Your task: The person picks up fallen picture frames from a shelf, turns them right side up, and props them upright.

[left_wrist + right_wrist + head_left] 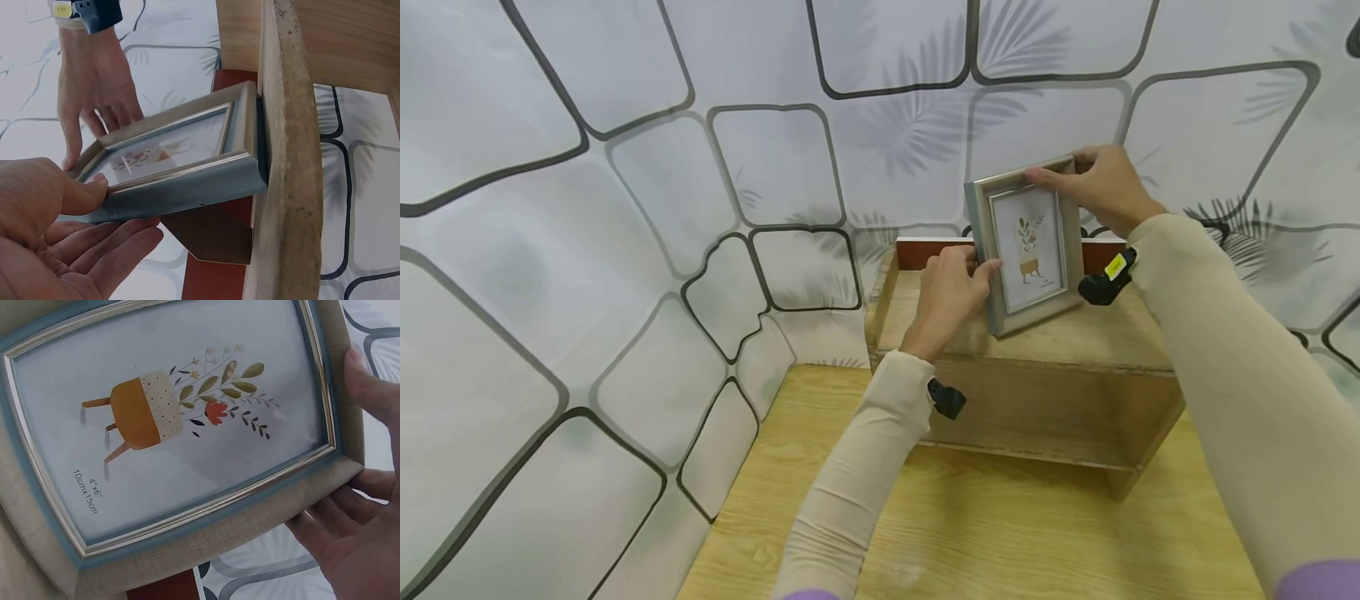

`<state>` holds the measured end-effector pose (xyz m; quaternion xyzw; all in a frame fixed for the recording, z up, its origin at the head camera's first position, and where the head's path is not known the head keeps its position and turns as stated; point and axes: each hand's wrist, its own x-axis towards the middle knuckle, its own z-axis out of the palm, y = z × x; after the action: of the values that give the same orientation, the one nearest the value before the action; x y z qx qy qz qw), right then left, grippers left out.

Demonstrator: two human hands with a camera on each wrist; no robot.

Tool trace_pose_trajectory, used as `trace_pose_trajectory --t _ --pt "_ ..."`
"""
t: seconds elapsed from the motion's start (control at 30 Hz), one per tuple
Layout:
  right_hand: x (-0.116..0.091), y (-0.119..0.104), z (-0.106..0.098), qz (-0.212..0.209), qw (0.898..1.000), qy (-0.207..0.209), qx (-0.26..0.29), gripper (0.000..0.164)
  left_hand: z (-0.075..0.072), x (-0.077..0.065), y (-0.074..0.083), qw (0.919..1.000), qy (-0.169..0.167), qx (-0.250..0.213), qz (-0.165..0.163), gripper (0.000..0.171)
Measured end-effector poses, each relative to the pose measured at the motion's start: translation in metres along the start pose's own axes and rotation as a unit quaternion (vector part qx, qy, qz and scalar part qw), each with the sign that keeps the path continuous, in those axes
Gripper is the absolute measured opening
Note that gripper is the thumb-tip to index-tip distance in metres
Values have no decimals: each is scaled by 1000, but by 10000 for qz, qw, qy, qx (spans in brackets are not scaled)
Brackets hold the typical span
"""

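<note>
A picture frame [1028, 242] with a potted-plant print stands tilted on top of a small wooden shelf [1075, 343]. Its lower edge meets the shelf top in the left wrist view, where a brown support flap [212, 234] shows behind it. My right hand [1111, 187] grips the upper right corner, thumb on the front and fingers behind. At the left side edge, my left hand [946, 293] holds the frame with its thumb on the rim and its fingers toward the back. The right wrist view shows the print and "4x6" lettering up close.
A reddish-brown strip with a white edge [917, 252] runs along the shelf's back. Below the top is an open compartment [1022, 408]. The shelf stands on a yellow wood-grain surface [970, 533], against patterned walls [775, 167] at the back and left.
</note>
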<state>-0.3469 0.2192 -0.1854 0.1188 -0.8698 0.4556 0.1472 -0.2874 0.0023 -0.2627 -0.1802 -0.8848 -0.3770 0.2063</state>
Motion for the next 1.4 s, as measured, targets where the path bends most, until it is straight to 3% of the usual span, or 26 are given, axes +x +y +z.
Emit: trace_pose_trajectory --t 0.27,0.57,0.7,0.93,1.2,1.4 --pt "-6 5 -6 515 9970 555 158 59 5 3 -3 9997 213 -65 -38 28" --pt "-19 4 -14 1043 9885 919 591 89 10 6 -6 9988 370 -328 -57 42" --pt "-24 4 -15 1071 9808 1152 1149 84 14 10 -8 9981 529 -325 14 42" --pt "-31 3 -14 1125 9723 1470 1430 71 20 15 -10 9971 654 -374 -59 30" --pt "-36 1 -14 1228 9687 1791 1204 71 24 19 -10 9977 565 -331 -163 22" --pt "-38 4 -12 990 9709 1823 1194 61 25 20 -10 9978 438 -428 -271 23"
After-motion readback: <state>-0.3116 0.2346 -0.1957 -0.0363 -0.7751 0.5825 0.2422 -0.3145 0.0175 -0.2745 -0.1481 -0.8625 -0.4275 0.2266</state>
